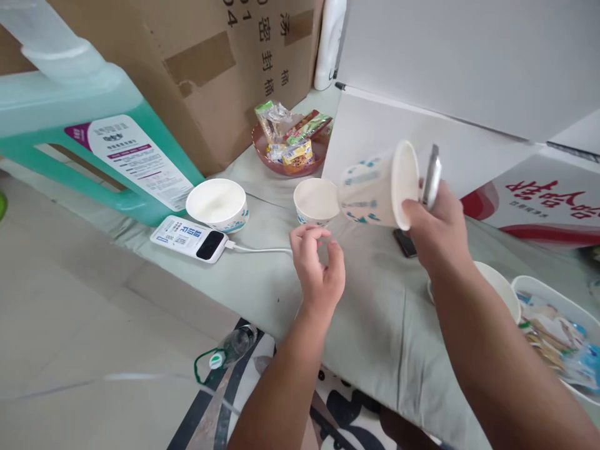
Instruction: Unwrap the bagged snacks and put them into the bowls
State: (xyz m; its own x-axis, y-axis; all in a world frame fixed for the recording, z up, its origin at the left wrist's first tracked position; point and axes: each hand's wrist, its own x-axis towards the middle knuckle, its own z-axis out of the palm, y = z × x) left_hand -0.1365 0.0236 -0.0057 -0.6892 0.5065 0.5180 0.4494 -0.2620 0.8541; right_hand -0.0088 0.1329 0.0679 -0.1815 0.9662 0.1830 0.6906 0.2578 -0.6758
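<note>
My right hand (438, 228) grips a white paper bowl (370, 190) with blue print by its rim, tilted on its side above the table. A slim silver metal object (432, 178), whose kind I cannot make out, sticks up from the same hand. My left hand (319, 265) has its fingers curled and the thumb apart, with nothing between them. Just beyond it a second paper bowl (316, 200) stands upright, partly behind the tilted one. Farther left, another paper bowl (216, 203) sits upright beside a white power bank (190, 239).
A large jug of green liquid (94, 119) stands at the left, before a cardboard box (197, 62). Behind the bowls is a dish of packaged snacks (290, 140). A white container of packets (557, 331) and another white bowl (499, 287) lie right. A cable (262, 250) crosses the cloth.
</note>
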